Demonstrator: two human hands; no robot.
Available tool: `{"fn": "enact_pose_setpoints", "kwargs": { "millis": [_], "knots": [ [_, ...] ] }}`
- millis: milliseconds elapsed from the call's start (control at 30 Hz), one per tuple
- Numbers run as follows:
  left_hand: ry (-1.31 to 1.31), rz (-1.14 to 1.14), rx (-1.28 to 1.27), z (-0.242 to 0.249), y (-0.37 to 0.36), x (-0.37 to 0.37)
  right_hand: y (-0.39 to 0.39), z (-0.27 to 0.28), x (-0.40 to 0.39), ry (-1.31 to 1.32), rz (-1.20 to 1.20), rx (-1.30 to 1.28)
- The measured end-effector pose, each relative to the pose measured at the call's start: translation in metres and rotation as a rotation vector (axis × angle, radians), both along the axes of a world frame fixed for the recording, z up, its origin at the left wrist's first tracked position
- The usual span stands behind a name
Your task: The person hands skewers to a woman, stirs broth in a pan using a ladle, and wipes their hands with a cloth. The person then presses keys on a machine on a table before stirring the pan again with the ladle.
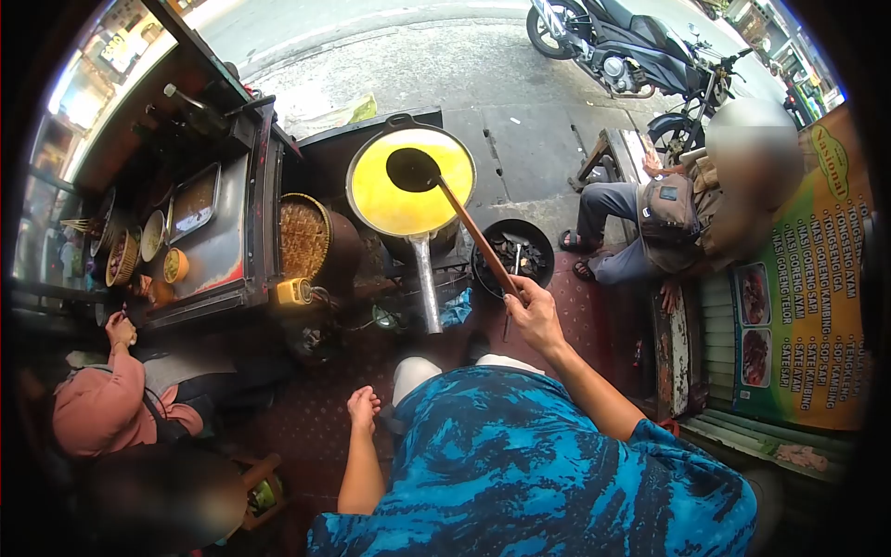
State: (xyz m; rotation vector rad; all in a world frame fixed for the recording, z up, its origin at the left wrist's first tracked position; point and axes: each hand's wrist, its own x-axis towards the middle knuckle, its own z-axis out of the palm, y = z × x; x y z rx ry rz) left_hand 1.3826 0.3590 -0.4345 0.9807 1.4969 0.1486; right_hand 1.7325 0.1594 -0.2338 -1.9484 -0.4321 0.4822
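My right hand (534,313) is closed round the end of the wooden handle of a ladle (478,239). The ladle's round, dark head rests in the yellow liquid (380,190) filling a wide pan (349,172). Toward me points the pan's long metal handle (425,278), which neither hand touches. My left hand (364,407) hangs low beside my body, fingers curled in, with nothing visible in it.
A dark basin with charcoal (527,262) sits right of the pan. On the left stand a woven basket (304,237) and a food cart (209,243). A person (102,408) crouches beside the cart; another sits on the right by a bench (624,158). A motorcycle (640,46) is parked beyond.
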Motion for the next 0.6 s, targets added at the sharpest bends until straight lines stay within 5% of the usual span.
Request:
{"fn": "enact_pose_setpoints", "kwargs": {
  "millis": [100,200,267,333,600],
  "knots": [
    [0.082,-0.125,0.093,-0.017,-0.021,-0.021,-0.007,0.001,0.002,0.08,0.01,-0.021],
    [0.173,-0.799,0.842,-0.07,-0.034,-0.071,-0.014,-0.006,0.001,0.149,0.0,0.004],
    [0.426,-0.885,0.628,-0.054,-0.042,-0.067,-0.018,-0.005,-0.002,0.129,-0.016,0.021],
    [0.415,-0.894,0.571,-0.045,-0.036,-0.061,-0.021,-0.013,-0.006,0.072,-0.026,0.037],
    [-0.29,-0.626,0.559,-0.025,0.031,-0.023,-0.006,-0.018,-0.03,0.004,-0.063,0.067]
  ]
}}
